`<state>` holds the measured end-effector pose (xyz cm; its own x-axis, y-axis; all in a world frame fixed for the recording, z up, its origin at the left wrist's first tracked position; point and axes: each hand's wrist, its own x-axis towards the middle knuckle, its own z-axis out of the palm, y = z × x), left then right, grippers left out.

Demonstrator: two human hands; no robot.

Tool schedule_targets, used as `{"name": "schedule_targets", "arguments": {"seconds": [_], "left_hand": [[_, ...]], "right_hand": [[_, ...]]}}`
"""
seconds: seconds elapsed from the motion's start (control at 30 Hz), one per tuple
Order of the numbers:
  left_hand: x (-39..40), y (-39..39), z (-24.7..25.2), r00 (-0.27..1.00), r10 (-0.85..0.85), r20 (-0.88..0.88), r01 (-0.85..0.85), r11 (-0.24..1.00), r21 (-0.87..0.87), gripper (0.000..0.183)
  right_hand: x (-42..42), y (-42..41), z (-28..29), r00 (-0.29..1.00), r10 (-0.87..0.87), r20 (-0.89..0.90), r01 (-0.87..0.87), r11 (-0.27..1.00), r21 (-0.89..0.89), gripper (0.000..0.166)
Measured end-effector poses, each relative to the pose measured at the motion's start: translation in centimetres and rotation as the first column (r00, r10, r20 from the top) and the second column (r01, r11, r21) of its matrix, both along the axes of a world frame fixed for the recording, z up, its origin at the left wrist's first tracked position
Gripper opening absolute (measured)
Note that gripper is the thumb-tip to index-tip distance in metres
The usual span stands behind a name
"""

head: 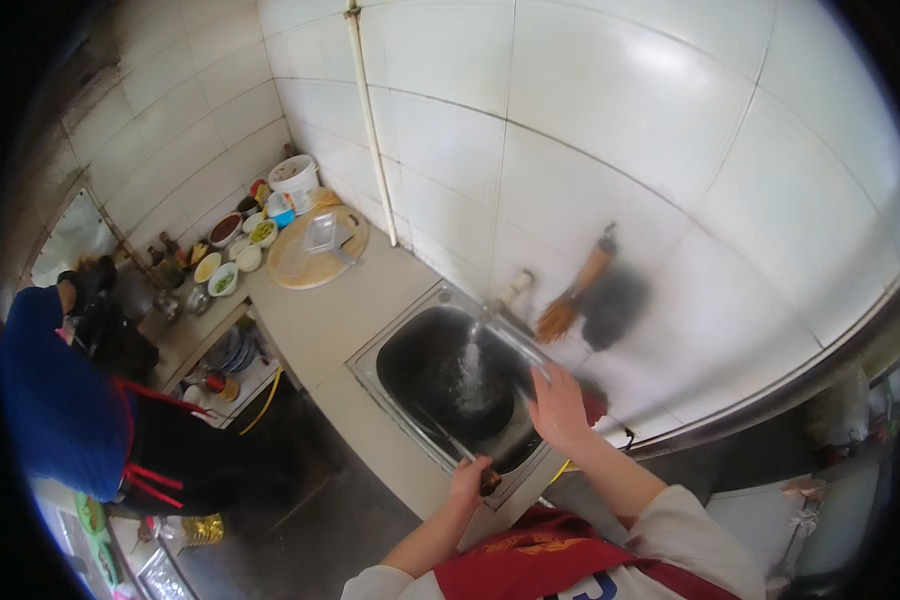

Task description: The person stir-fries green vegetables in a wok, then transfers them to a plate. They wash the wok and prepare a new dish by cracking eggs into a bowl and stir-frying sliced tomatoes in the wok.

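Observation:
My left hand (470, 478) is closed around a handle (487, 480) with a brown end, joined to a metal shaft, at the sink's near edge. The shaft runs to a dark, round wok (427, 367) in the stainless steel sink (367, 367). Water (469, 375) streams from a wall tap (516, 289) into the wok and splashes. At the sink's right rim is my right hand (559, 409), fingers stretched towards the wall. Whether it grips anything there is hidden.
A bristle brush (577, 289) hangs on the tiled wall. Left of the sink, the counter (330, 330) bears a round cutting board (285, 270) with a clear plastic container (321, 232) and a cleaver, then several food bowls (223, 277) and a white bucket (294, 180). Another person (67, 397) stands at left.

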<state>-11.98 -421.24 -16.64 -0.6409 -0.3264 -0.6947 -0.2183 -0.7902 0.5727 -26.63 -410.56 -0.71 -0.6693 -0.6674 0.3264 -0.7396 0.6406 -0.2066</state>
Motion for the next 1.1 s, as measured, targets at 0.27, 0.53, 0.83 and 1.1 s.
{"name": "schedule_targets", "arguments": {"seconds": [0.27, 0.53, 0.83, 1.1], "left_hand": [[0.7, -3.6, 7.5, 0.973, -0.114, 0.201, 0.114, 0.993, 0.011, 0.015], [2.5, -0.5, 11.2, 0.882, -0.228, 0.413, 0.367, 0.883, -0.294, 0.020], [6.8, -1.0, 15.4, 0.811, -0.064, 0.582, 0.471, 0.662, -0.583, 0.030], [12.0, -2.0, 18.2, 0.837, 0.022, 0.547, 0.494, 0.401, -0.772, 0.029]], "right_hand": [[-6.8, -7.4, 1.0, 0.979, -0.025, 0.204, 0.018, 0.999, 0.040, 0.026], [-9.4, -9.2, 0.5, 0.947, 0.138, 0.291, -0.151, 0.988, 0.024, 0.027], [-9.6, -12.9, 0.9, 0.922, 0.155, 0.356, -0.167, 0.986, 0.004, 0.035], [-6.8, -9.7, -1.6, 0.942, 0.068, 0.329, -0.087, 0.995, 0.044, 0.042]]}}
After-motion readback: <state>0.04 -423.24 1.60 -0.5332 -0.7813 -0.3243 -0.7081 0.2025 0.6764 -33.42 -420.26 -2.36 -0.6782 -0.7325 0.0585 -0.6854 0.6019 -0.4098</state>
